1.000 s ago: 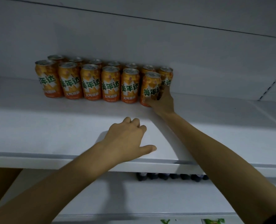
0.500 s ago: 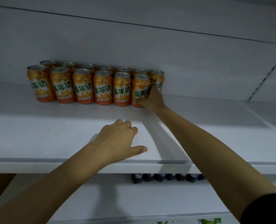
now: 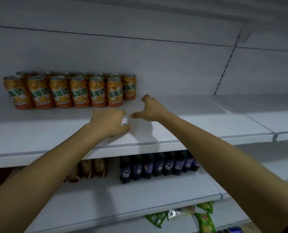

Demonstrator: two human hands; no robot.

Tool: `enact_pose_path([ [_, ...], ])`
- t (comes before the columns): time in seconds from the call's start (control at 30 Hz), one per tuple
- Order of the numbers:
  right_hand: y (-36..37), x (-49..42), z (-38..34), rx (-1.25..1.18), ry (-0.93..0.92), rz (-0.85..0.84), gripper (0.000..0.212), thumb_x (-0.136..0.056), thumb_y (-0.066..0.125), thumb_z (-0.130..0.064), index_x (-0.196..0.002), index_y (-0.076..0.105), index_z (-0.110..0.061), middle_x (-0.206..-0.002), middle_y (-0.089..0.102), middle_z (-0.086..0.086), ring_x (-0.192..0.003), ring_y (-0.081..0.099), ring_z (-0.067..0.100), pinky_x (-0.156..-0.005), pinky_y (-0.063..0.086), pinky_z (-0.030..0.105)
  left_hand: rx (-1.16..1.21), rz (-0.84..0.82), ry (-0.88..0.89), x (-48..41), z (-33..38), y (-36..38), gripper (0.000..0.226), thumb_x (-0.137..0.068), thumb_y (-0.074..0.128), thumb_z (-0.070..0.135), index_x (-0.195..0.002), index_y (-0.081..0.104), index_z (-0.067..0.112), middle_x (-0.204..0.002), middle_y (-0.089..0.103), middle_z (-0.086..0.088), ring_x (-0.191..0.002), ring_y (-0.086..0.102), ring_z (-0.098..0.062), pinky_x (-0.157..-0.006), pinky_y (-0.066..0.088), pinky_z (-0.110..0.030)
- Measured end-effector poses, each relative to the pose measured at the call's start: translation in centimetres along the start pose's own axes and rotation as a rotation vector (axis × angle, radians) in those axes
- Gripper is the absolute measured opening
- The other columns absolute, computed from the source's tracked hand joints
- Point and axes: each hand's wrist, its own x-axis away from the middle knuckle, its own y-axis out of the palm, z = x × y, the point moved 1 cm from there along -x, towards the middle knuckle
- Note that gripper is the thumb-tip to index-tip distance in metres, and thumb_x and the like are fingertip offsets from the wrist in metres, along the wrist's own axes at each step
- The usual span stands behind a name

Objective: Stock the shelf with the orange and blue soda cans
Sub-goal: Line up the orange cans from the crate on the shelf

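**Both hands empty at the shelf, orange cans racked at the back left**

Right hand (image 3: 152,109): fingers and thumb spread in a wide C, gripping nothing. It is over the shelf (image 3: 207,118), near the right end of the can block but apart from it.

Left hand (image 3: 108,121): just left of the right hand, knuckles up, fingers loosely curled, thumb out to the side. It holds nothing and is low over the shelf surface; contact cannot be confirmed.

Orange soda cans (image 3: 75,93): upright in two rows against the back panel, on the left part of the shelf. Six are in the front row. The back row is mostly hidden behind them, and its rightmost can (image 3: 129,87) stands clear at the end. Labels face forward.

Next shelf down: a row of dark bottles (image 3: 158,165), with brownish packs (image 3: 89,169) to their left.

Lowest level: green snack bags (image 3: 203,219).
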Motion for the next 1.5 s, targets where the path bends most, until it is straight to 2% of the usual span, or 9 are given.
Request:
enact_pose_path([
  [0.2, -0.9, 7.5, 0.9, 0.042, -0.052, 0.004, 0.087, -0.077, 0.072, -0.050, -0.142, 0.030, -0.010, -0.141, 0.041, 0.013, -0.125, 0.046, 0.030, -0.098, 0.043, 0.039, 0.008, 0.131, -0.027, 4.3, 3.7, -1.0, 0.065, -0.086, 0.046, 0.064, -0.135, 0.046, 0.022, -0.132, 0.055, -0.001, -0.116, 0.053, -0.023, -0.080, 0.051, -0.038],
  [0.6, 3.3, 18.3, 0.1, 0.012, -0.221, -0.071, 0.080, -0.080, 0.070, -0.046, -0.141, 0.032, -0.011, -0.139, 0.040, 0.013, -0.125, 0.041, 0.031, -0.097, 0.044, 0.045, 0.024, -0.062, -0.154, 19.1, 7.0, 2.3, 0.065, -0.083, 0.056, 0.058, -0.138, 0.039, 0.027, -0.130, 0.052, 0.000, -0.116, 0.051, -0.022, -0.079, 0.048, -0.038],
  [0.9, 16.8, 21.6, -6.4, 0.020, -0.318, -0.420, 0.080, -0.078, 0.070, -0.050, -0.136, 0.035, -0.007, -0.135, 0.044, 0.016, -0.117, 0.048, 0.032, -0.088, 0.045, 0.037, 0.068, -0.349, -0.492, 34.9, -1.0, 8.2, 0.069, -0.085, 0.059, 0.053, -0.142, 0.035, 0.021, -0.130, 0.050, -0.005, -0.116, 0.051, -0.026, -0.083, 0.048, -0.038],
  [1.17, 31.3, 28.3, -13.7, 0.005, -0.351, -0.851, 0.079, -0.082, 0.070, -0.044, -0.142, 0.033, -0.008, -0.142, 0.040, 0.016, -0.125, 0.045, 0.031, -0.098, 0.043, 0.036, 0.255, -0.667, -0.815, 50.2, -7.1, 13.6, 0.058, -0.086, 0.061, 0.051, -0.129, 0.046, 0.015, -0.122, 0.056, -0.006, -0.110, 0.055, -0.022, -0.073, 0.043, -0.029],
  [1.23, 34.5, 29.7, -15.1, -0.031, -0.313, -0.920, 0.073, -0.083, 0.070, -0.042, -0.139, 0.037, -0.007, -0.140, 0.044, 0.015, -0.122, 0.048, 0.028, -0.096, 0.043, 0.034, 0.320, -0.757, -0.841, 52.8, -9.1, 15.8, 0.056, -0.086, 0.061, 0.051, -0.127, 0.048, 0.015, -0.122, 0.057, -0.007, -0.112, 0.055, -0.023, -0.075, 0.042, -0.030],
  [1.3, 38.2, 30.9, -15.6, -0.086, -0.241, -0.982, 0.061, -0.084, 0.069, -0.038, -0.130, 0.043, -0.008, -0.126, 0.053, 0.011, -0.105, 0.053, 0.023, -0.081, 0.045, 0.030, 0.419, -0.822, -0.857, 54.7, -11.5, 19.0, 0.056, -0.086, 0.061, 0.051, -0.127, 0.048, 0.015, -0.123, 0.058, -0.008, -0.112, 0.055, -0.024, -0.078, 0.044, -0.030],
  [1.37, 42.1, 32.3, -15.8, -0.168, -0.129, -1.032, 0.052, -0.086, 0.068, -0.034, -0.127, 0.047, -0.009, -0.117, 0.053, 0.002, -0.099, 0.051, 0.018, -0.075, 0.039, 0.025, 0.532, -0.849, -0.863, 56.0, -13.8, 22.8, 0.061, -0.086, 0.063, 0.047, -0.134, 0.045, 0.013, -0.132, 0.053, -0.009, -0.118, 0.052, -0.025, -0.089, 0.046, -0.033],
  [1.43, 47.3, 33.5, -15.6, -0.268, 0.062, -1.038, 0.044, -0.087, 0.068, -0.032, -0.123, 0.051, -0.014, -0.113, 0.053, -0.003, -0.103, 0.052, 0.016, -0.075, 0.037, 0.021, 0.634, -0.852, -0.911, 57.2, -16.0, 27.8, 0.062, -0.086, 0.067, 0.036, -0.136, 0.043, 0.009, -0.135, 0.051, -0.011, -0.122, 0.050, -0.026, -0.096, 0.044, -0.034],
  [1.5, 53.2, 34.9, -15.2, -0.341, 0.273, -1.033, 0.022, -0.086, 0.069, -0.029, -0.099, 0.053, -0.022, -0.109, 0.059, -0.001, -0.095, 0.055, 0.015, -0.073, 0.039, 0.019, 0.721, -0.869, -0.940, 59.0, -17.6, 33.9, 0.064, -0.085, 0.069, 0.034, -0.137, 0.042, 0.010, -0.133, 0.053, -0.011, -0.121, 0.051, -0.025, -0.097, 0.044, -0.036],
])
